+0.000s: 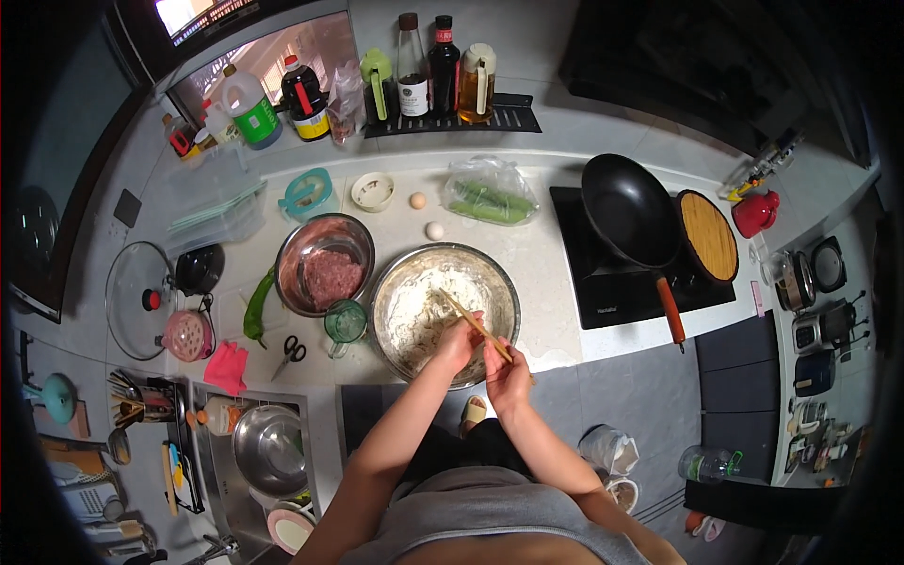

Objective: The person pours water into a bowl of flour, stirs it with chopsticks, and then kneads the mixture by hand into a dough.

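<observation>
Wooden chopsticks [471, 319] are held between my two hands, slanting down into a large stainless steel bowl [513, 304]. My left hand [460, 343] grips them partway along, over the bowl. My right hand [508, 374] has its fingers around their upper end, at the bowl's near right rim. Inside lies a pale, floury, clumpy mixture [424, 311], which the chopstick tips touch. Left of this bowl, a smaller steel bowl [282, 272] contains raw minced meat [332, 277]. A green glass measuring jug [346, 321] stands against the two bowls.
Two eggs [417, 201] [434, 230] and bagged green vegetables [491, 201] lie behind the bowl. A black wok [625, 205] rests on the induction hob [600, 307] at right. Scissors [289, 355] and a green pepper [259, 308] lie left, near the sink [219, 480].
</observation>
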`<state>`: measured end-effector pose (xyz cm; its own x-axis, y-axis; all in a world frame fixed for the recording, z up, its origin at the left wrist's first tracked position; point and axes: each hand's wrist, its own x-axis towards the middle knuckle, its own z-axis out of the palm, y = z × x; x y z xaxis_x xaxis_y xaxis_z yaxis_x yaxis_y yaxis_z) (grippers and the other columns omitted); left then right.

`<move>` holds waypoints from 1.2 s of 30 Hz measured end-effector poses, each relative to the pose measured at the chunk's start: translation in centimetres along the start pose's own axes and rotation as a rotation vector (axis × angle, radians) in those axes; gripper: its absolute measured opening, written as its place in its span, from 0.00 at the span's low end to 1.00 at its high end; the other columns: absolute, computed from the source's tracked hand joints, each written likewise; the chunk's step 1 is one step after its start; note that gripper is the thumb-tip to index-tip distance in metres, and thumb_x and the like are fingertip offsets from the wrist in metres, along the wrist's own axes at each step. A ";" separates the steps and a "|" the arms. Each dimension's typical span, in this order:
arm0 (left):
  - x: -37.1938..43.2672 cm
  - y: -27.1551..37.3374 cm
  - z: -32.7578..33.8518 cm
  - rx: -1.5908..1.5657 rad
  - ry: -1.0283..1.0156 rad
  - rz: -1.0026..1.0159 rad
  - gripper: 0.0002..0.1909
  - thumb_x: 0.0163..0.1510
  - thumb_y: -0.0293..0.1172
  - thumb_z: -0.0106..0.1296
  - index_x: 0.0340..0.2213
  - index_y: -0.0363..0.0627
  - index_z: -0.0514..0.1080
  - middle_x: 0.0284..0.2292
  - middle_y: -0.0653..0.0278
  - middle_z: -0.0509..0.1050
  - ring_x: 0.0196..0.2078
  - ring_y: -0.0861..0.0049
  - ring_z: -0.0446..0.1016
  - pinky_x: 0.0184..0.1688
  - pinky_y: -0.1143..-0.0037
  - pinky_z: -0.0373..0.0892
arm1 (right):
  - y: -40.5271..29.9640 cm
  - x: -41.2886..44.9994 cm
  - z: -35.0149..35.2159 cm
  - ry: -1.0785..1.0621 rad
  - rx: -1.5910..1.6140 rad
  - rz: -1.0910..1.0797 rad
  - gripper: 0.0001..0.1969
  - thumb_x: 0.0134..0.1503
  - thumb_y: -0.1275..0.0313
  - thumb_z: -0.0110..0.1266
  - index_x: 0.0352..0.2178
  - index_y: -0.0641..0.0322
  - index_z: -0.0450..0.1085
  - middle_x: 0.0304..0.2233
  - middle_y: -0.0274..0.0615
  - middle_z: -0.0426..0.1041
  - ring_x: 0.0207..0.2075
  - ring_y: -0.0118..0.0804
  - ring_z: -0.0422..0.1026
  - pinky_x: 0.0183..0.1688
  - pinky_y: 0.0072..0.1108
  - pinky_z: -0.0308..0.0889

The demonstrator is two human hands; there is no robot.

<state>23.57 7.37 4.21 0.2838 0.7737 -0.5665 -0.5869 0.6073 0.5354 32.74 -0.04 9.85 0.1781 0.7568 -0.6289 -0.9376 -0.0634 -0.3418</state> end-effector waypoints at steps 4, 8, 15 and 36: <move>2.0 0.5 -0.5 -0.110 0.323 0.063 0.05 0.54 0.32 0.39 0.28 0.46 0.63 0.22 0.68 0.64 0.23 0.77 0.63 0.29 0.75 0.64 | 0.5 -1.4 0.2 0.037 -0.058 -0.005 0.12 0.56 0.74 0.36 0.38 0.73 0.61 0.36 0.52 0.68 0.37 0.40 0.72 0.40 0.23 0.70; 3.4 0.6 -2.0 -0.086 0.277 0.041 0.08 0.55 0.34 0.38 0.25 0.46 0.64 0.21 0.68 0.65 0.24 0.80 0.64 0.27 0.75 0.65 | -0.3 -2.9 0.4 0.030 -0.132 -0.023 0.13 0.56 0.73 0.37 0.39 0.73 0.60 0.37 0.53 0.68 0.39 0.40 0.71 0.41 0.23 0.70; 3.0 4.7 -3.5 0.298 0.298 0.068 0.15 0.55 0.41 0.37 0.27 0.42 0.66 0.19 0.67 0.66 0.21 0.80 0.67 0.23 0.75 0.68 | -3.9 -5.4 -0.1 -0.027 -0.278 -0.226 0.14 0.56 0.71 0.37 0.38 0.73 0.61 0.37 0.52 0.68 0.36 0.41 0.72 0.39 0.24 0.69; -2.0 7.6 -3.8 0.654 0.109 -0.100 0.26 0.54 0.50 0.40 0.29 0.33 0.69 0.31 0.51 0.72 0.32 0.70 0.72 0.35 0.74 0.68 | -1.8 0.7 1.0 -0.572 -1.187 -1.024 0.05 0.51 0.77 0.49 0.28 0.67 0.71 0.28 0.44 0.71 0.30 0.36 0.70 0.32 0.20 0.66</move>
<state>15.67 9.76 7.09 0.2148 0.7065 -0.6743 0.0283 0.6856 0.7274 34.21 1.27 10.72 0.1582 0.9019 0.4020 0.2692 0.3523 -0.8963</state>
